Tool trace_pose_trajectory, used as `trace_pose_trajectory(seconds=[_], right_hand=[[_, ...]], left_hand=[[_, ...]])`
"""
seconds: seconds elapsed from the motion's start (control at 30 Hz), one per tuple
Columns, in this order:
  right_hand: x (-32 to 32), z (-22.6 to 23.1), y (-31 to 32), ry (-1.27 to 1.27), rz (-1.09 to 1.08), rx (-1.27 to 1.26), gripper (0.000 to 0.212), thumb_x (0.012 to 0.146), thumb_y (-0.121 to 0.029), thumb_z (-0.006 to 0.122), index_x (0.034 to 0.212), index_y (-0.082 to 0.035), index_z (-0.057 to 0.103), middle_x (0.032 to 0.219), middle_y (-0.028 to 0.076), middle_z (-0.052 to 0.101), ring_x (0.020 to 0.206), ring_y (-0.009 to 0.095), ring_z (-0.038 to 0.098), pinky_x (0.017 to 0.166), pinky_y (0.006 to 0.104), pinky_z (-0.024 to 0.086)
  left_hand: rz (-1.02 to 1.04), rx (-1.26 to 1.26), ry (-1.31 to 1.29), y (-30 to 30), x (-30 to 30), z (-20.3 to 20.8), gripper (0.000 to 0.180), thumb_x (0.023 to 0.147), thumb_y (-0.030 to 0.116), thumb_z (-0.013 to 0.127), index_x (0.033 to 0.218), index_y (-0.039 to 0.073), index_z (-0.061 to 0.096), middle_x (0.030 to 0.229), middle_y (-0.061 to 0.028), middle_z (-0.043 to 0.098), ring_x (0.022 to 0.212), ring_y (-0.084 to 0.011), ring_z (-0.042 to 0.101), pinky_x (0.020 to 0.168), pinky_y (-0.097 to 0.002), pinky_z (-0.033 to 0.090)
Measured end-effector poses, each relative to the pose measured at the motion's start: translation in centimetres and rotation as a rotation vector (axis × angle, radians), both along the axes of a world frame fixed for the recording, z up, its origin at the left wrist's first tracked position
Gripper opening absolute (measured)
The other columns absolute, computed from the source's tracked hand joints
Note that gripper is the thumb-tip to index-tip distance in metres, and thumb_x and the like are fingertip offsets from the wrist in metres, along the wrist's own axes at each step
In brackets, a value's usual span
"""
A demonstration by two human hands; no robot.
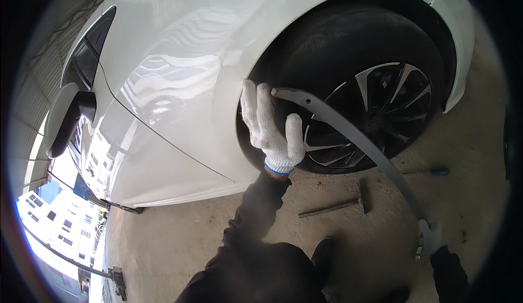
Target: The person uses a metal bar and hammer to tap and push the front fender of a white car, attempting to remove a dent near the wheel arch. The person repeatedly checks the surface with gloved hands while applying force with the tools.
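Note:
My left hand (274, 134), in a white knit glove with a blue cuff edge, is raised at the wheel arch edge of a white car (180, 85). Its fingers are stretched out and its thumb stands apart, with nothing held. At the lower right, my right hand (430, 236), also in a pale glove, is closed round one end of a long, curved, flat grey bar (366, 144). The bar arcs up across the wheel (376, 112); its far tip, with a small hole behind it, comes close to my left fingertips. Whether it touches them I cannot tell.
On the dusty floor (180, 237) lie a hammer (332, 207) and, farther right by the tyre (310, 52), a blue-handled screwdriver-like tool (438, 171). My dark shoe (324, 254) is below the hammer. The car's side mirror (68, 120) juts out at the left.

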State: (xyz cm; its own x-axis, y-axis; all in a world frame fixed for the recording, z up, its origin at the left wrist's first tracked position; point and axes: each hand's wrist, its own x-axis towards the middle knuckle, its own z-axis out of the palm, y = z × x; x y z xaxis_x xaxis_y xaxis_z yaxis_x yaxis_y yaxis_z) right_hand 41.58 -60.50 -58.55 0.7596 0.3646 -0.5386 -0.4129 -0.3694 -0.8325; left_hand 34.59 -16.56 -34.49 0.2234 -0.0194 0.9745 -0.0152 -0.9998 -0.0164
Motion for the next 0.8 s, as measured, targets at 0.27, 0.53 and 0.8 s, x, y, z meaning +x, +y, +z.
trace_pose_trajectory(seconds=[0.27, 0.53, 0.8], right_hand=[[1.7, -1.8, 1.9, -0.117, -0.079, 0.057, 0.03, 0.096, -0.021, 0.06, 0.071, -0.005, 0.052, 0.06, -0.001, 0.048, 0.048, 0.007, 0.044, 0.043, 0.0263, 0.033], [2.5, -1.8, 4.8, -0.201, -0.169, 0.053, 0.043, 0.097, -0.023, 0.061, 0.06, -0.007, 0.047, 0.053, -0.001, 0.047, 0.045, 0.008, 0.043, 0.042, 0.0282, 0.031], [3.6, -1.0, 7.9, -0.284, -0.009, 0.104, 0.048, 0.098, -0.025, 0.064, 0.057, -0.01, 0.044, 0.051, -0.003, 0.043, 0.044, 0.009, 0.038, 0.045, 0.0282, 0.03]], left_hand=[[0.14, 0.104, 0.061, 0.7, 1.1, 0.9, 0.067, 0.088, 0.027, 0.064, 0.145, -0.006, 0.049, 0.148, -0.0323, 0.045, 0.139, -0.0491, 0.038, 0.117, -0.0562, 0.029], [-0.252, -0.377, 0.099, 1.2, 1.8, 1.9, 0.067, 0.099, 0.033, 0.054, 0.148, -0.01, 0.041, 0.138, -0.024, 0.055, 0.099, -0.0247, 0.062, 0.09, -0.0354, 0.05], [-0.326, -0.636, -0.001, 0.4, 3.4, 2.5, 0.047, 0.098, 0.02, 0.057, 0.135, -0.009, 0.049, 0.116, -0.0115, 0.061, 0.091, -0.012, 0.056, 0.083, -0.0267, 0.047]])
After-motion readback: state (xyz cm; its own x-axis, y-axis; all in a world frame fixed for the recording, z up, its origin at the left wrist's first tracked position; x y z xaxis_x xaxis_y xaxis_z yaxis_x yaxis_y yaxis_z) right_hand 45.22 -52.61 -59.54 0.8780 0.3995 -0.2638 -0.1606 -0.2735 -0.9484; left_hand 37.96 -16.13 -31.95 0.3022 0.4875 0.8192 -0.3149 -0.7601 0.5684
